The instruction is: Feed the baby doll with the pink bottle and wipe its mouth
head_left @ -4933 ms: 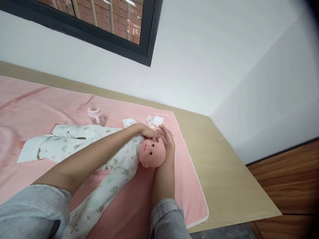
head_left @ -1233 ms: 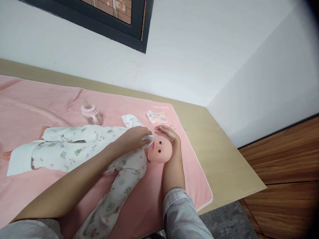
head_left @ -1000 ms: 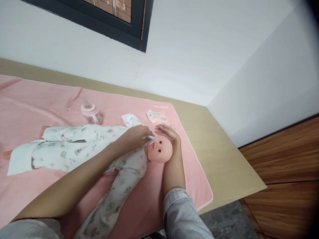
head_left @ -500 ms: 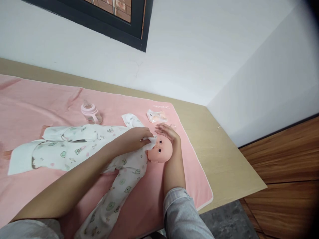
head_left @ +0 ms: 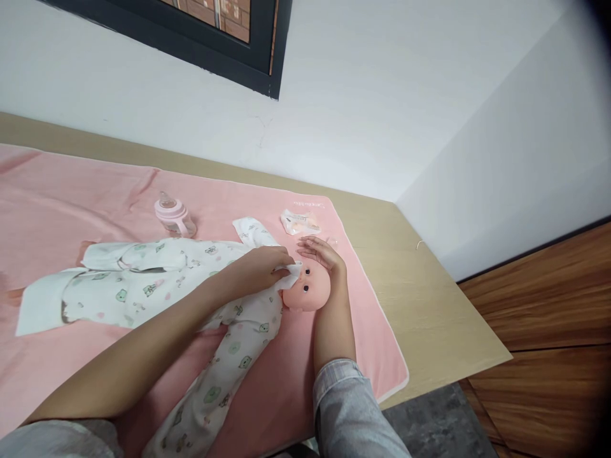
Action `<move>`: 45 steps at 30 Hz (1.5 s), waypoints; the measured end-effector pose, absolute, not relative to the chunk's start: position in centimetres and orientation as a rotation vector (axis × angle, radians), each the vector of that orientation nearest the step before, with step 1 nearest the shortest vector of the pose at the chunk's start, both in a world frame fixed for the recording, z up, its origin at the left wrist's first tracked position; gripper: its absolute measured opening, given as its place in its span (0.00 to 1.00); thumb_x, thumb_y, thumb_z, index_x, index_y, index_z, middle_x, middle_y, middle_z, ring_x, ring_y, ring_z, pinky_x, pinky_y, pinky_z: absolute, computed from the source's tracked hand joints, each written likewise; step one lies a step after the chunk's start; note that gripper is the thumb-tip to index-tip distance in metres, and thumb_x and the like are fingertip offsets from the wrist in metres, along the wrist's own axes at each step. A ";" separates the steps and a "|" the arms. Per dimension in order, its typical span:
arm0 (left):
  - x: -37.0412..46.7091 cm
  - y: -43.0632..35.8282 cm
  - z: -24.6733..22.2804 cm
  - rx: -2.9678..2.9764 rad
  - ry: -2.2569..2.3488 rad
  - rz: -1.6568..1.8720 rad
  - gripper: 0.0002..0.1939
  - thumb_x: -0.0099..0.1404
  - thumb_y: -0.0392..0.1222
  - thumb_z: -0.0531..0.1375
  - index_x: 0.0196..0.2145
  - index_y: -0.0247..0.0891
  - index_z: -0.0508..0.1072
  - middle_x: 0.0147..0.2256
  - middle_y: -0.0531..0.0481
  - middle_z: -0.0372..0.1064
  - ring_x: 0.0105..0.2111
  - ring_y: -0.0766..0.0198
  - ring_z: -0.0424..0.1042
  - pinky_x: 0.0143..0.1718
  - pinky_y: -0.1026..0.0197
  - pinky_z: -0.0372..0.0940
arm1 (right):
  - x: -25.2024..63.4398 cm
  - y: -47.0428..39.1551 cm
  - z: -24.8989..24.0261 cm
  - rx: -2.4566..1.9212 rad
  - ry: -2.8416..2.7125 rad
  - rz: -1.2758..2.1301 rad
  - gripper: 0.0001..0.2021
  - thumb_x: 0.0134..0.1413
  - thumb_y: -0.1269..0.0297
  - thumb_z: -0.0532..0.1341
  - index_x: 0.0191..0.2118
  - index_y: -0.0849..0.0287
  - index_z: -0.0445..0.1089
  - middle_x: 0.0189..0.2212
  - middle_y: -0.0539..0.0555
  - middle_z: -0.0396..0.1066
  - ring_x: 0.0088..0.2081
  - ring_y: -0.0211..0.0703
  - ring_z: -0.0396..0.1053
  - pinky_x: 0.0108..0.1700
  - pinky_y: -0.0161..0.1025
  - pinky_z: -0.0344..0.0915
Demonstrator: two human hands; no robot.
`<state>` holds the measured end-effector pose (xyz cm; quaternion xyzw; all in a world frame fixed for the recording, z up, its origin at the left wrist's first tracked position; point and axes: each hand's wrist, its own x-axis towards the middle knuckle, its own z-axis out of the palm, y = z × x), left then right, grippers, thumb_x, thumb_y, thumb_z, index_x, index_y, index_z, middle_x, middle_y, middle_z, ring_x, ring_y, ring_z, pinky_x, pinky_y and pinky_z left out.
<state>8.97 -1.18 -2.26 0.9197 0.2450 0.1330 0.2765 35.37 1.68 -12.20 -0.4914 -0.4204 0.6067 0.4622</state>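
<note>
A baby doll lies on its back, dressed in a white romper printed with green bears. My left hand pinches a small white cloth against the lower part of the doll's face, covering its mouth. The doll's eyes and forehead show beside the cloth. My right hand curves around the far side of the doll's head, its fingers stretched out and holding nothing, with the wrist and forearm along the crown. My left forearm crosses over the romper and hides part of it.
A pink blanket covers most of the wooden table. Behind the doll stand a pink baby bottle and a small clear plastic packet. A white wall runs along the back; a wooden cabinet is at right.
My left hand and the cloth have shifted very slightly at the doll's mouth. My right hand and the doll stay in place.
</note>
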 end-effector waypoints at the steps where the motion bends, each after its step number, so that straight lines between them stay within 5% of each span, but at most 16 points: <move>1: 9.0 -1.2 -2.3 2.465 0.662 0.359 0.09 0.65 0.36 0.52 0.27 0.37 0.66 0.32 0.50 0.66 0.32 0.62 0.66 0.33 0.60 0.56 | 35.4 1.7 -12.2 -1.209 -1.033 1.493 0.09 0.56 0.64 0.61 0.43 0.58 0.70 0.43 0.56 0.75 0.46 0.42 0.74 0.59 0.48 0.64; 18: 8.1 -0.9 -1.2 2.514 0.654 0.250 0.10 0.66 0.38 0.51 0.35 0.38 0.72 0.37 0.50 0.71 0.37 0.59 0.70 0.37 0.61 0.59 | 36.1 2.6 -13.8 -1.151 -1.023 1.505 0.11 0.57 0.65 0.61 0.46 0.59 0.69 0.43 0.54 0.76 0.41 0.38 0.76 0.54 0.43 0.70; 31: 9.4 -1.9 -1.3 2.641 0.694 0.238 0.09 0.62 0.33 0.55 0.23 0.36 0.65 0.27 0.50 0.66 0.30 0.61 0.66 0.30 0.61 0.54 | 36.2 2.6 -14.0 -1.125 -1.049 1.503 0.14 0.53 0.61 0.66 0.45 0.57 0.71 0.45 0.55 0.75 0.42 0.41 0.77 0.56 0.44 0.70; 45: 9.1 -1.3 -1.5 2.638 0.695 0.309 0.10 0.62 0.35 0.54 0.28 0.39 0.75 0.30 0.50 0.72 0.32 0.59 0.71 0.33 0.62 0.60 | 36.4 2.9 -14.5 -1.102 -1.030 1.517 0.14 0.53 0.61 0.66 0.45 0.58 0.70 0.46 0.55 0.75 0.43 0.42 0.77 0.55 0.44 0.70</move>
